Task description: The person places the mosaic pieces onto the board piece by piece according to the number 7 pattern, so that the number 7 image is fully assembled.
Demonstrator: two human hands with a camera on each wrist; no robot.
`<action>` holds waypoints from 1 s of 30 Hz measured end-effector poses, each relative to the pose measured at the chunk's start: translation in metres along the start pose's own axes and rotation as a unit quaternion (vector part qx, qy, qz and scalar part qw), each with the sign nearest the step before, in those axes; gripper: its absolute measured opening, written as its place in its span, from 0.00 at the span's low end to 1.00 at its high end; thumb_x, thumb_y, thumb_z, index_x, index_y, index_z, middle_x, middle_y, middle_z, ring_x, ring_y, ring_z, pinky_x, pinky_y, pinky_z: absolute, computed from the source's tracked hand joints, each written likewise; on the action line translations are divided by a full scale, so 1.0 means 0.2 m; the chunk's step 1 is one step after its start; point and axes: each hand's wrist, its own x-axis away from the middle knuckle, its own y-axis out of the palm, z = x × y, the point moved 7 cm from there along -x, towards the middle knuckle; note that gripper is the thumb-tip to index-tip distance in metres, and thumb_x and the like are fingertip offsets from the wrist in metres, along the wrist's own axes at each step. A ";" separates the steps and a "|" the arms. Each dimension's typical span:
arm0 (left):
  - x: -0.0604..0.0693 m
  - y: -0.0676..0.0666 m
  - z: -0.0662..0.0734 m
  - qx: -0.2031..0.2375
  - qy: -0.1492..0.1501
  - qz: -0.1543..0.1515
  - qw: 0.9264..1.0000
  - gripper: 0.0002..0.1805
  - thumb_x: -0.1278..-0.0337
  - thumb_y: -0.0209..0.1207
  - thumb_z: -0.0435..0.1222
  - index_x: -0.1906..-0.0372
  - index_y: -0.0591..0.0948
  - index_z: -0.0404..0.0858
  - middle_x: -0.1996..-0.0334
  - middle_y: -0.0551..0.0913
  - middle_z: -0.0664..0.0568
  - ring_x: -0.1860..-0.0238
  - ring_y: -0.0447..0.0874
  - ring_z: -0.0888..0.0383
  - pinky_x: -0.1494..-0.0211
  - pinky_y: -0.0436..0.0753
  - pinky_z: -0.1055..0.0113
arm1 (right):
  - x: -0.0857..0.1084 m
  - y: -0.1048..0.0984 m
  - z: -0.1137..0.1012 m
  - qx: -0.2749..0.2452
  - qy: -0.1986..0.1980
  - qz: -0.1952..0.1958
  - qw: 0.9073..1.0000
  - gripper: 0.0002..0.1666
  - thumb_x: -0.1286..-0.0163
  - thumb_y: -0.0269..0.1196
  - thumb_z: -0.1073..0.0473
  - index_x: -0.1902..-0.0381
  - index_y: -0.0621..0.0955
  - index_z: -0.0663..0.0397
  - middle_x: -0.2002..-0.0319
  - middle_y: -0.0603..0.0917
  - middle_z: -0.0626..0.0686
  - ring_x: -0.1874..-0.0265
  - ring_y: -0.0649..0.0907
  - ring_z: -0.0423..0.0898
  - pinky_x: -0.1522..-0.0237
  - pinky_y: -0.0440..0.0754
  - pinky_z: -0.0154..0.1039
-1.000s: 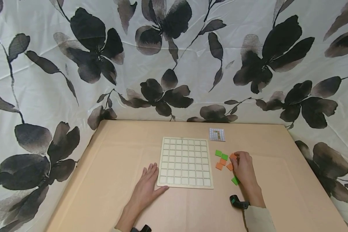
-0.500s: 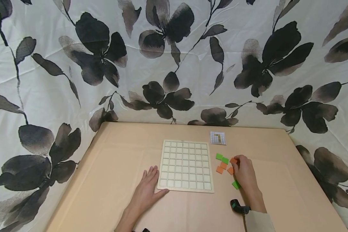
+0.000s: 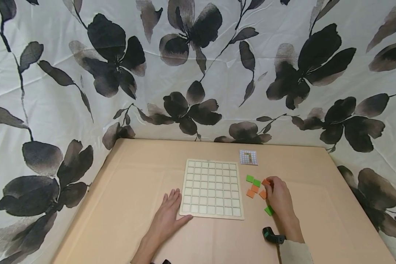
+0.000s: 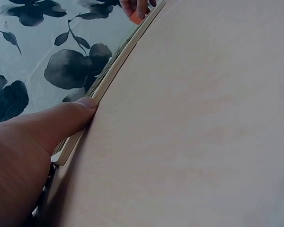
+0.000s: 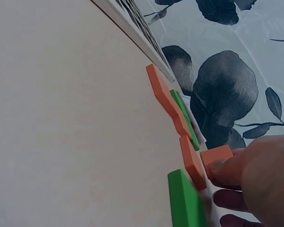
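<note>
Orange tile pinched in right hand
Left hand spread, touching near left corner of grid board; green tile on counter beside right hand

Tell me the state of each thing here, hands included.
Grid board: flat on the table
Left hand: fingers mostly straight, touching the grid board
Right hand: pinching one orange tile
Held orange tile: pinched; lift unclear
Other orange tiles: three, loose on the table
Green tiles: three, loose on the table
Printed card: flat, beyond the tiles
Floral cloth: hanging, lightly creased
</note>
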 end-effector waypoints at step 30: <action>0.00 0.00 0.00 -0.002 -0.003 -0.007 1.000 0.50 0.45 0.63 0.64 0.32 0.71 0.27 0.27 0.67 0.38 0.23 0.61 0.44 0.16 0.56 0.48 | -0.08 0.01 -0.18 -0.036 0.008 -0.008 0.999 0.18 0.24 0.59 0.60 0.42 0.76 0.64 0.56 0.81 0.61 0.62 0.80 0.52 0.63 0.85 0.41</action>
